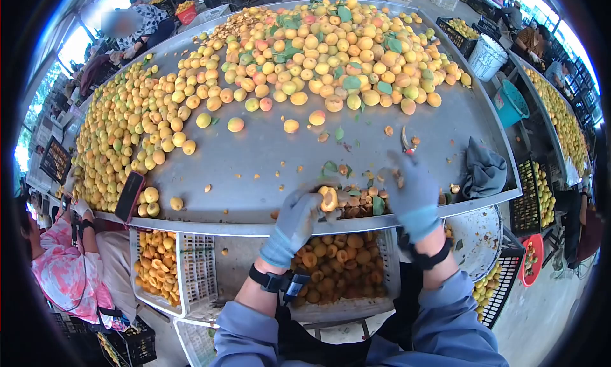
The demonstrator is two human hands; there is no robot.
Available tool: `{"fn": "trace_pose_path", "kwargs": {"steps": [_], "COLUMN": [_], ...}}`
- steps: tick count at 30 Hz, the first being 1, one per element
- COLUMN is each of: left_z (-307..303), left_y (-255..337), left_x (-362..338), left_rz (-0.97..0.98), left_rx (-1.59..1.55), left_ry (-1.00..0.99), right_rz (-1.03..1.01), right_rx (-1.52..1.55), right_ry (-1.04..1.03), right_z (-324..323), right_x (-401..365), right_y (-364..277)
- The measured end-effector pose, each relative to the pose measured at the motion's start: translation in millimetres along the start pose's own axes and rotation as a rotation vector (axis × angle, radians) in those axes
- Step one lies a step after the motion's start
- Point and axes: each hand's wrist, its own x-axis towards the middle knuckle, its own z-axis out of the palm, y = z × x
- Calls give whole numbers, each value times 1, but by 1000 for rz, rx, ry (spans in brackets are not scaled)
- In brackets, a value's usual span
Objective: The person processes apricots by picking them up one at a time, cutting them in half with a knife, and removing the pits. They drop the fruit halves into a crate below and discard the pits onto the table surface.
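Observation:
My left hand (294, 219), in a grey glove, is closed on an opened apricot (328, 200) just above the table's front edge. Its orange inner flesh faces up. My right hand (414, 192), gloved too, is smeared by motion to the right of it, and its fingers cannot be made out. Between the hands lies a small heap of apricot pits and scraps (364, 203) with some leaves. Just beyond the right hand is a small curved tool (405, 139) with a red part. Below my left hand, a crate holds halved apricots (340, 265).
A large pile of whole apricots (344, 49) covers the far side of the metal table (254, 170). A dark cloth (485, 168) lies at right, a phone (130, 195) at left. A person in a pink patterned top (67, 271) sits at left. A white basin (474, 240) stands below right.

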Motion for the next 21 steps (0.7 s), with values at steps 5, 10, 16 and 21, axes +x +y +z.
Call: {"fn": "trace_pose_path", "kwargs": {"steps": [5, 10, 16, 21], "left_z": [-1, -4, -5, -7], "left_y": [11, 10, 12, 7], "left_x": [0, -3, -8, -6], "left_rz": [8, 42, 59, 68], "left_rx": [-284, -361, -258, -264], "left_ry": [84, 81, 83, 61], "right_rz": [376, 415, 391, 422], "right_rx": [-473, -450, -405, 371], "right_ry": [-506, -490, -392, -170], "right_z": [5, 13, 3, -9], "right_x": [14, 17, 15, 17], "right_y": [61, 81, 79, 72]}}
